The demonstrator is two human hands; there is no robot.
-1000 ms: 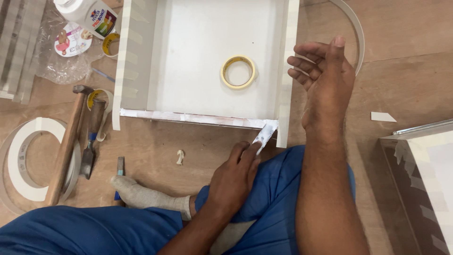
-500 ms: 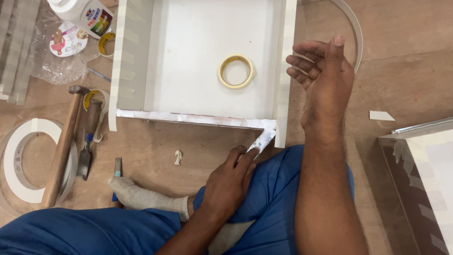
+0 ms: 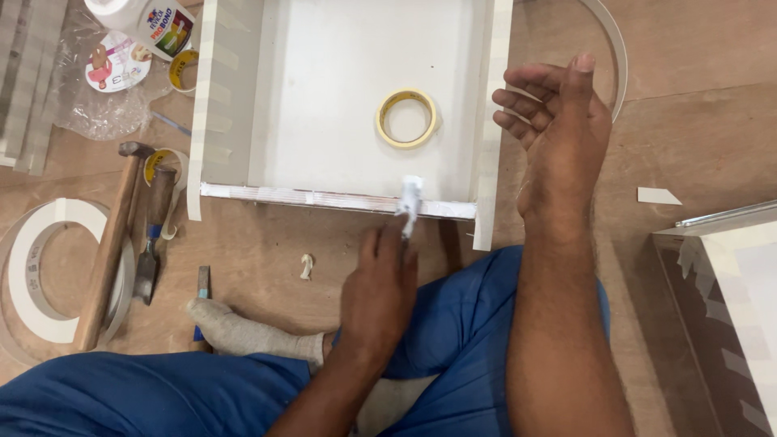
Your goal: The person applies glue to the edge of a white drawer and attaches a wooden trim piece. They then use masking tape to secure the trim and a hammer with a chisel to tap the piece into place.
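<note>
I sit on a wooden floor facing a white drawer box (image 3: 235,121) with strips of masking tape on its side walls. A roll of masking tape (image 3: 385,121) lies inside it. My left hand (image 3: 379,295) presses a small white crumpled wad (image 3: 411,194) against the middle of the box's front edge (image 3: 307,197). My right hand (image 3: 562,137) is held open beside the box's right wall, fingers spread toward it, holding nothing.
A hammer (image 3: 105,259) and a chisel (image 3: 150,243) lie at the left beside a coil of white edge band (image 3: 32,275). A glue bottle (image 3: 166,28) and plastic bag (image 3: 97,97) sit top left. Another taped panel (image 3: 728,275) lies at the right.
My left hand has slid the white wad leftward along the front edge, from the right corner to the middle. My right hand has stayed in place.
</note>
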